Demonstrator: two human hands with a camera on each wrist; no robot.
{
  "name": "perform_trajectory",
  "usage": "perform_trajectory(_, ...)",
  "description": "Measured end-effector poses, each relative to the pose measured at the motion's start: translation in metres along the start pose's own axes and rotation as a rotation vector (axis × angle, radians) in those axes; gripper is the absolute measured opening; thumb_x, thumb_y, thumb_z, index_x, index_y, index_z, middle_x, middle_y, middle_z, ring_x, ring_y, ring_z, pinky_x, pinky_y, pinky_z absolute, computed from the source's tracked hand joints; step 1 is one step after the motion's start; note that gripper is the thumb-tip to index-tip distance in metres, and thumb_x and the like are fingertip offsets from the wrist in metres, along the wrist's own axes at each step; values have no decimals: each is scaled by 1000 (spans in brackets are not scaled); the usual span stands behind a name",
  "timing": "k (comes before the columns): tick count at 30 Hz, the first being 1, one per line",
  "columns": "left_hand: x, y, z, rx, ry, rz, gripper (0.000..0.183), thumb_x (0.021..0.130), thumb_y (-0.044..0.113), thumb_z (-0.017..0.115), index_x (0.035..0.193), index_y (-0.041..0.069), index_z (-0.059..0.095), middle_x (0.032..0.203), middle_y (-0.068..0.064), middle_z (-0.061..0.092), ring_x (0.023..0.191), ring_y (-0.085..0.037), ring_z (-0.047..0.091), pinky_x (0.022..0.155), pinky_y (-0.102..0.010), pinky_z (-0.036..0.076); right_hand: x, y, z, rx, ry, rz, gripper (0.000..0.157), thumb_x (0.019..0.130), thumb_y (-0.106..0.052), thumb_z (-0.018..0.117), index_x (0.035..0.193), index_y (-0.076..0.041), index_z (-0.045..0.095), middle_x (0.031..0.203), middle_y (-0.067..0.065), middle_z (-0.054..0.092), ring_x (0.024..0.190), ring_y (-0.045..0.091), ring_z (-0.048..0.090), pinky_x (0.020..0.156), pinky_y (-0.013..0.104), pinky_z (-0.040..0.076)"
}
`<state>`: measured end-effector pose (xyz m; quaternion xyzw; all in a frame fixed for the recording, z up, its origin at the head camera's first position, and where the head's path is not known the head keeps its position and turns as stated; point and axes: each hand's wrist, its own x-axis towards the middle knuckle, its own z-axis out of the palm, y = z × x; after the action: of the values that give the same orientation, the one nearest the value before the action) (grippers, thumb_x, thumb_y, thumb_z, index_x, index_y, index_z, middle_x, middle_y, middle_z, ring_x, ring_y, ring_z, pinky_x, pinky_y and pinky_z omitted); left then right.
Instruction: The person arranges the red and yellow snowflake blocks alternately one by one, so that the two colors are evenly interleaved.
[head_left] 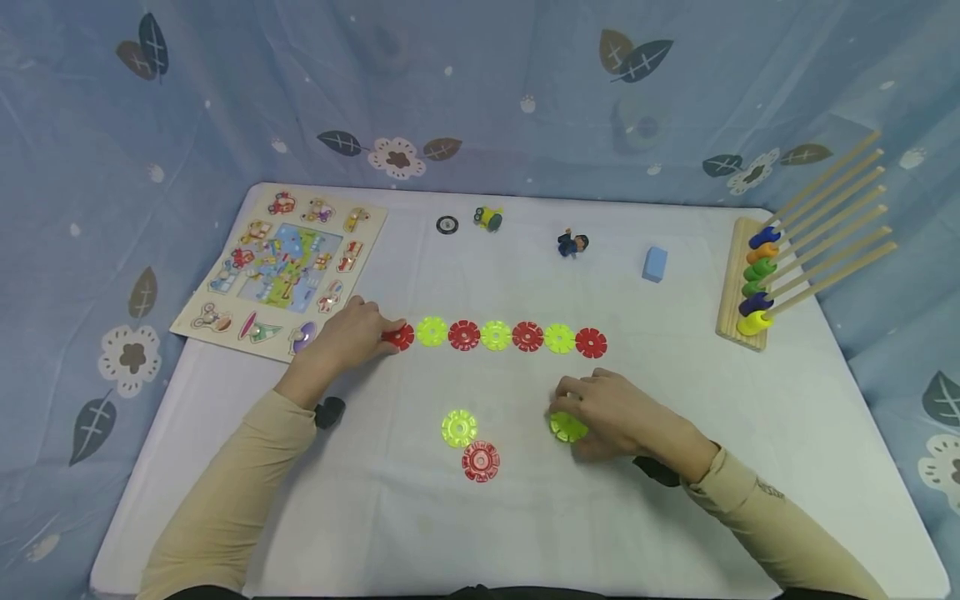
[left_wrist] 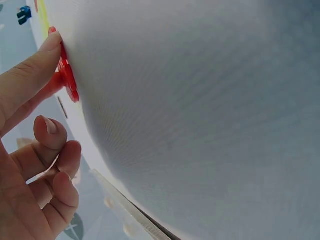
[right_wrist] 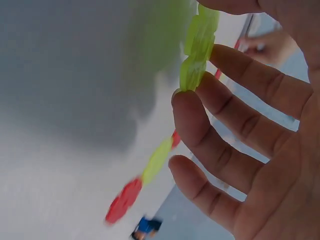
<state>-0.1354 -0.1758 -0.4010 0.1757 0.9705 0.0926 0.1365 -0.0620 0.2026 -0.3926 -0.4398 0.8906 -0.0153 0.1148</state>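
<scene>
A row of red and yellow-green notched plastic discs (head_left: 496,335) runs across the middle of the table, red and yellow-green by turns. My left hand (head_left: 357,335) is at the row's left end, where thumb and index finger pinch the red end disc (left_wrist: 69,75); the other fingers curl loosely. Nearer the front, my right hand (head_left: 611,412) holds a yellow-green disc (right_wrist: 200,47) between thumb and fingers, just above the cloth. Between the hands, a loose yellow-green disc (head_left: 459,428) lies touching or almost touching a red disc (head_left: 481,462).
A wooden picture puzzle board (head_left: 217,287) lies at the left. Along the back are a round black token (head_left: 447,225), a green-yellow toy figure (head_left: 488,218), a dark blue figure (head_left: 572,243) and a blue block (head_left: 655,264). A wooden peg stand (head_left: 738,287) with coloured pieces stands at the right.
</scene>
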Motion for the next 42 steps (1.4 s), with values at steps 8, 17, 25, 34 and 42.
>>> perform_trajectory(8, 0, 0, 0, 8, 7, 8, 47, 81, 30, 77, 124, 16, 65, 85, -11, 60, 84, -24, 45, 67, -33, 37, -11, 40, -9, -39, 84, 150, 50, 66, -35, 84, 111, -17, 69, 109, 5, 66, 84, 20, 65, 80, 44, 52)
perform_trajectory(17, 0, 0, -1, 9, 1, 3, 47, 81, 29, 77, 125, 15, 64, 84, -10, 58, 84, -24, 44, 67, -32, 36, -19, 75, -16, 39, 47, 356, 54, 67, -29, 84, 115, -12, 67, 115, 12, 64, 79, 21, 63, 74, 43, 55)
perform_trajectory(25, 0, -1, 0, 7, -11, 2, 48, 81, 30, 77, 125, 16, 64, 84, -10, 59, 85, -24, 44, 67, -32, 36, -16, 95, -17, 75, -14, 446, 53, 69, -26, 82, 117, -10, 67, 118, 16, 63, 90, 28, 64, 79, 48, 54)
perform_trajectory(34, -1, -2, 1, -5, 2, 9, 48, 80, 29, 78, 124, 16, 65, 84, -11, 59, 83, -24, 43, 64, -32, 36, -10, 102, -15, 106, -34, 468, 51, 70, -26, 82, 116, -9, 68, 116, 15, 64, 95, 29, 63, 86, 51, 52)
perform_trajectory(42, -1, -3, 0, -6, 4, 7, 48, 79, 29, 79, 123, 16, 65, 82, -10, 58, 83, -23, 43, 65, -32, 35, -7, 105, -13, 155, -38, 462, 51, 71, -24, 82, 117, -8, 67, 114, 15, 63, 94, 27, 61, 88, 49, 52)
